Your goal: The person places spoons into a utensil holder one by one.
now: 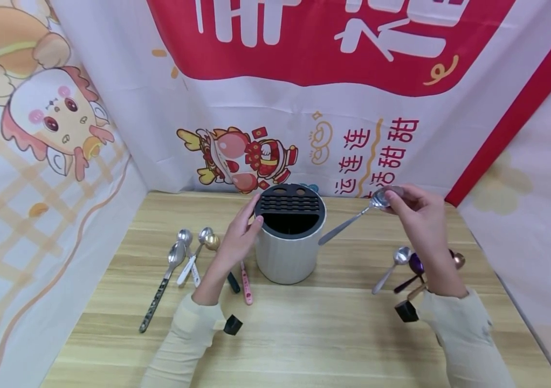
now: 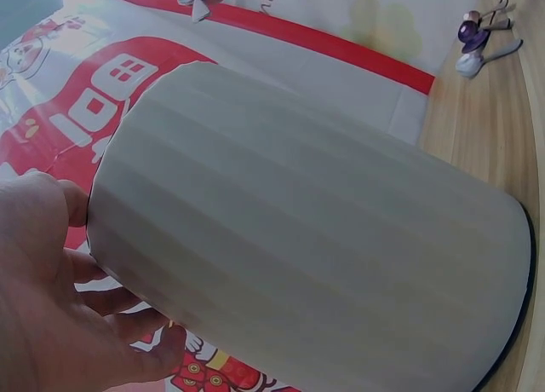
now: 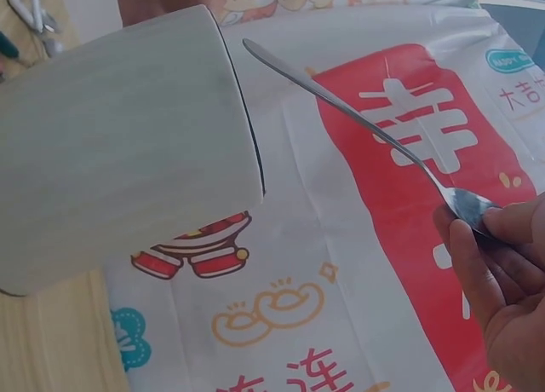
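Note:
A pale, ribbed utensil holder (image 1: 286, 261) with a black slotted lid (image 1: 290, 202) stands upright at the table's middle. My left hand (image 1: 239, 240) holds it at the upper left, thumb by the rim and fingers along the wall, as the left wrist view also shows. To the right of the holder, my right hand (image 1: 423, 218) pinches a silver spoon (image 1: 345, 225) by its bowl. The spoon's handle slants down and left, its end close to the holder's upper right side. In the right wrist view the handle (image 3: 366, 123) points toward the holder's top edge.
Several spoons lie at the left, including a long one with a dark patterned handle (image 1: 159, 299) and a pink-handled one (image 1: 246, 285). Under my right forearm lie a silver spoon (image 1: 386, 277), a purple spoon (image 1: 416, 264) and a copper one (image 1: 458, 260). A printed cloth (image 1: 159, 134) hangs behind the table.

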`<action>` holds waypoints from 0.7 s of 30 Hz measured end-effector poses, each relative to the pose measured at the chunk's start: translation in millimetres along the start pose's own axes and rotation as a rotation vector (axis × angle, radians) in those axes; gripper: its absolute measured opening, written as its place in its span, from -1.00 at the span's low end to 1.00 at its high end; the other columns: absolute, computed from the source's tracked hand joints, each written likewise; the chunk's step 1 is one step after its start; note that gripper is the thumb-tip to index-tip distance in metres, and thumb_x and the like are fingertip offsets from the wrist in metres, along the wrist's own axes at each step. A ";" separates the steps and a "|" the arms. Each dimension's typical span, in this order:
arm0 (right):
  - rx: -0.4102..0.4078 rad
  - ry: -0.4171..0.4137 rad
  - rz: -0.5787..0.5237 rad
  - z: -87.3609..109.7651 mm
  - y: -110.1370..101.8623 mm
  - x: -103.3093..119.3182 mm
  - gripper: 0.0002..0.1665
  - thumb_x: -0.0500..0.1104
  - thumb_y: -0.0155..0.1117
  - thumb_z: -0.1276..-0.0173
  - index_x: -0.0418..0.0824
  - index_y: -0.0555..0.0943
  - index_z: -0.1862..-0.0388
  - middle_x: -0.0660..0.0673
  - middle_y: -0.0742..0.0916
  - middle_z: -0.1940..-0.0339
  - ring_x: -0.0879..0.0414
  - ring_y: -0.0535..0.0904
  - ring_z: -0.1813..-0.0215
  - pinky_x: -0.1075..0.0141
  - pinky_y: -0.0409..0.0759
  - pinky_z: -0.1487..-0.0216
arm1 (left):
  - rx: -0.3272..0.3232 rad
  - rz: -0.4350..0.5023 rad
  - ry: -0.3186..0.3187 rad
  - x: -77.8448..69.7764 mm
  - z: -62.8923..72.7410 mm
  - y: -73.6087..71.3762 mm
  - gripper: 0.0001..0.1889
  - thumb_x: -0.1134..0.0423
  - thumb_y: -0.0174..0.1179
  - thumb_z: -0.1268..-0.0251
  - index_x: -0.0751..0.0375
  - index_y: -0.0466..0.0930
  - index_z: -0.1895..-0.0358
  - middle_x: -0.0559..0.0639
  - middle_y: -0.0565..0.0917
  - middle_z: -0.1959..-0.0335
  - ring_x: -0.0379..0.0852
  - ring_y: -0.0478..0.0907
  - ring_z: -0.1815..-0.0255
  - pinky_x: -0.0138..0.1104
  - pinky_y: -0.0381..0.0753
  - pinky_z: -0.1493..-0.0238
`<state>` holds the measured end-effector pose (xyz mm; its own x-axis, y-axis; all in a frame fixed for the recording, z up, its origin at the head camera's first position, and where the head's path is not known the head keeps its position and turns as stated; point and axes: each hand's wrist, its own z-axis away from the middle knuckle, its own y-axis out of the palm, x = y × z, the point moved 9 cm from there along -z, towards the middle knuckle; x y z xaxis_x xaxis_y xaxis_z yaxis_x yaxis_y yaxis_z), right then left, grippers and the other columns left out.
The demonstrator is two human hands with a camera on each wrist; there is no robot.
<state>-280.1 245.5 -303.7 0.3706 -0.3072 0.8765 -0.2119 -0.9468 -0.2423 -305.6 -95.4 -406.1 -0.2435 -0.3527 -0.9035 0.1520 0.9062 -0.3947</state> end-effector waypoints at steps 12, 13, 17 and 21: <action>-0.015 0.003 -0.122 -14.1 12.1 8.2 -0.65 -0.21 0.33 -0.37 -0.42 0.67 -0.04 0.11 0.80 0.21 0.25 0.74 0.21 0.46 0.71 0.15 | 0.001 0.007 -0.008 1.4 0.8 -1.0 -0.39 -0.03 -0.16 -0.61 -0.18 -0.08 -0.62 -0.07 -0.03 -0.66 0.10 0.00 -0.65 0.09 0.33 -0.46; -0.016 -0.004 -0.132 -15.3 13.4 9.3 -0.66 -0.22 0.33 -0.37 -0.43 0.67 -0.02 0.11 0.80 0.22 0.25 0.74 0.22 0.46 0.72 0.16 | 0.002 0.009 -0.009 1.6 0.8 -1.1 -0.39 -0.01 -0.15 -0.62 -0.16 -0.08 -0.62 -0.05 -0.03 -0.66 0.11 0.00 -0.64 0.09 0.33 -0.46; -0.029 -0.043 -0.092 -18.5 16.7 13.9 -0.70 -0.24 0.32 -0.37 -0.42 0.69 0.02 0.13 0.80 0.27 0.27 0.73 0.28 0.46 0.72 0.20 | 0.001 0.023 -0.003 2.7 1.0 -1.3 -0.38 0.04 -0.14 -0.62 -0.11 -0.10 -0.62 0.02 -0.04 -0.66 0.16 0.01 -0.64 0.12 0.31 -0.46; -0.040 -0.074 -0.029 -20.5 20.6 17.2 -0.72 -0.25 0.32 -0.37 -0.42 0.70 0.04 0.20 0.78 0.31 0.30 0.70 0.34 0.48 0.71 0.25 | -0.008 0.021 0.009 3.0 1.8 -1.4 -0.38 -0.02 -0.13 -0.61 -0.19 -0.07 -0.61 0.00 0.01 -0.65 0.15 0.06 -0.62 0.12 0.34 -0.44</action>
<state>-296.6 222.7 -285.1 0.4424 -0.2873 0.8495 -0.2353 -0.9513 -0.1992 -304.9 -98.2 -408.5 -0.2484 -0.3313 -0.9102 0.1494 0.9153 -0.3739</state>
